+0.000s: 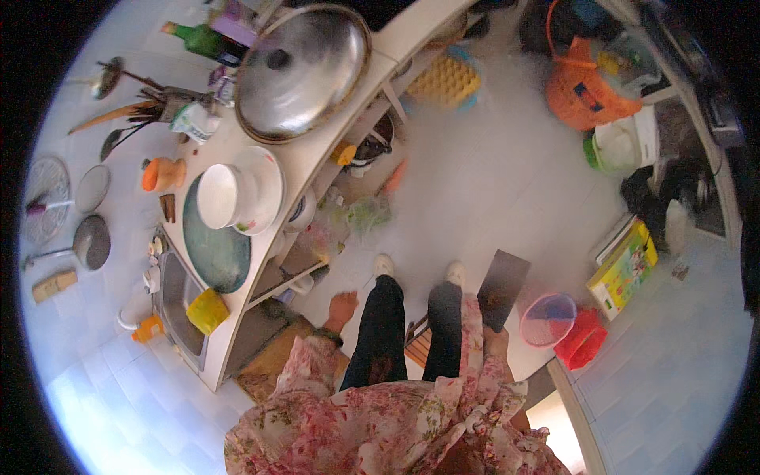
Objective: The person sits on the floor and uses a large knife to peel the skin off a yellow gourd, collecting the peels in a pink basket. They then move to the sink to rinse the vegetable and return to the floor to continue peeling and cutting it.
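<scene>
My left hand (342, 309) hangs beside my left leg over the floor, nothing visible in it, a dark bracelet at the wrist. By my right leg, my right hand (496, 337) grips one end of a dark, flat, four-sided piece (503, 290), like a cleaver blade. The grip itself is mostly hidden. To the left, the counter (350, 122) carries a large steel wok lid (304, 74), a white bowl (218, 196) on a white plate (261, 184), and a green round board (217, 261) partly beneath them. A yellow sponge or cloth (208, 311) sits at the sink's edge.
The metal sink (181, 297) is at the counter's near end. Vegetables (365, 214) lie by the lower shelf. A small wooden stool (418, 344) is behind my legs. At right stand a pink basket (547, 320), a red container (582, 339), a yellow box (623, 270) and an orange bucket-like container (585, 89).
</scene>
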Available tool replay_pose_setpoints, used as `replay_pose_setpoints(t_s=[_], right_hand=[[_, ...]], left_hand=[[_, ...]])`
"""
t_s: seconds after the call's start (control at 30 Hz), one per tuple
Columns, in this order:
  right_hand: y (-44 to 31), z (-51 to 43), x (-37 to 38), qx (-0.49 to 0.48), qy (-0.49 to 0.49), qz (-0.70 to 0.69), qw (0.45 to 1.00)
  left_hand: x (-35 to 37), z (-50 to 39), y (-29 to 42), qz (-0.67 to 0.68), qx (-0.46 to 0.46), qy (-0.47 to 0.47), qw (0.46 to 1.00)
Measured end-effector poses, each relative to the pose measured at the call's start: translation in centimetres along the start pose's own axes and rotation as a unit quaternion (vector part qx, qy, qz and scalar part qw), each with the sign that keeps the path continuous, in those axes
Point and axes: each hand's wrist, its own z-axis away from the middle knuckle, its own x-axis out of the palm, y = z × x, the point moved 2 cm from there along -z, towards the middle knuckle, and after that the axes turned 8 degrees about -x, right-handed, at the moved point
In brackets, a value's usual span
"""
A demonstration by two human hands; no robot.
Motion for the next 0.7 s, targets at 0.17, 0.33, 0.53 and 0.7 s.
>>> replay_pose_setpoints(t_s=[0.17,0.33,0.53,0.7], right_hand=[[-2.6,0.0,-2.9,-0.028,-0.026,-0.014,0.999],[-4.4,-0.8,-6.0,-0.090,-0.033,-0.023,0.995],[-5.2,2.3,-5.2,-0.084,-0.015,-0.029,0.996],[-5.1,6.2,-2.3,-0.116,-0.008,-0.069,0.991]], left_hand=[[-8.0,9.8,0.4,0.203,-0.302,-0.204,0.909],[-5.9,16.9,-5.4,0.063,-0.223,-0.131,0.964],[-5.7,26.0,-12.3,0.038,-0.208,-0.099,0.972],[-14.5,26.9,-15.2,0.102,-0.363,-0.018,0.926]])
